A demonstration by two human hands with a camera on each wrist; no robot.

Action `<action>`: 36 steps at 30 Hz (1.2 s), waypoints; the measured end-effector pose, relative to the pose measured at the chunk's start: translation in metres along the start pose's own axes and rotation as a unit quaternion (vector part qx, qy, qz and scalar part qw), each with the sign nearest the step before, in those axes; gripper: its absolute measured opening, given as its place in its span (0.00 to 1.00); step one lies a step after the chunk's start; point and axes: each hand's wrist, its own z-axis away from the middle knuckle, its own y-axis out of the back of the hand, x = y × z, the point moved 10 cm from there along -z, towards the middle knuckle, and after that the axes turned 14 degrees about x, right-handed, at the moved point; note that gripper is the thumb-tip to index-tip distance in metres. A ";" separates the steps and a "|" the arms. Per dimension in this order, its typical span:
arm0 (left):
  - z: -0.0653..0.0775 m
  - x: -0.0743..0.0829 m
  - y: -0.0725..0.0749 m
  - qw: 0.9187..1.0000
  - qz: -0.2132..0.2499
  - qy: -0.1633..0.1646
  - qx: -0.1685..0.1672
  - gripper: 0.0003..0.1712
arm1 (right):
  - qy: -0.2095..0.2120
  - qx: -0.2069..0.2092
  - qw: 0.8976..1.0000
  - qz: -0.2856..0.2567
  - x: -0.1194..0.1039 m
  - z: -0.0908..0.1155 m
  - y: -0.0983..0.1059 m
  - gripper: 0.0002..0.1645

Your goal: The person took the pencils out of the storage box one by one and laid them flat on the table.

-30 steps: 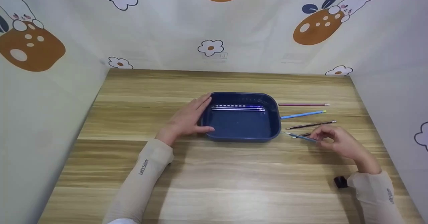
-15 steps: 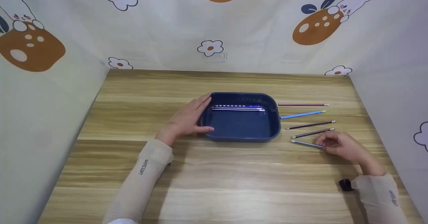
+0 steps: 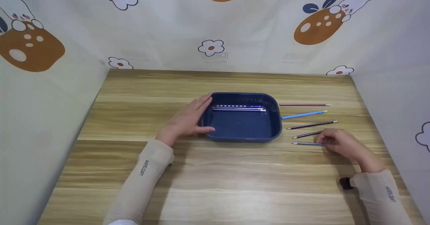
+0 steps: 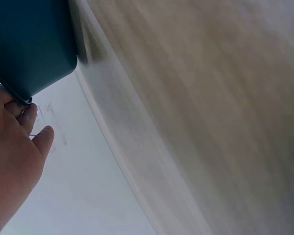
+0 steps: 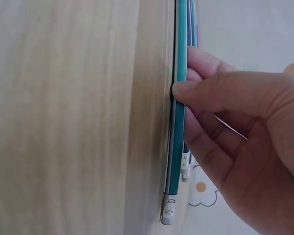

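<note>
Four pencils [image 3: 304, 115] lie nearby; right hand [image 3: 344, 145] pinches teal pencil [image 3: 307, 143], left hand [image 3: 184, 119] spreads against the tray [image 3: 240, 127].

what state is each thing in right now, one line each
Bin: upright, open-topped
Inner pencils: lying lengthwise in the bin, count unclear
Teal pencil: pinched
Red pencil: lying on the table
Blue pencil: lying aslant
Far dark pencil: lying, sharpened
Near dark pencil: sharpened, partly hidden
Left grip: resting on the bin's rim
Right grip: pinching the teal pencil
</note>
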 end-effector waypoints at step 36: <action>-0.002 0.001 0.001 1.000 -0.004 -0.004 0.000 0.63 | 0.034 0.061 0.997 0.009 -0.013 -0.008 0.017 0.16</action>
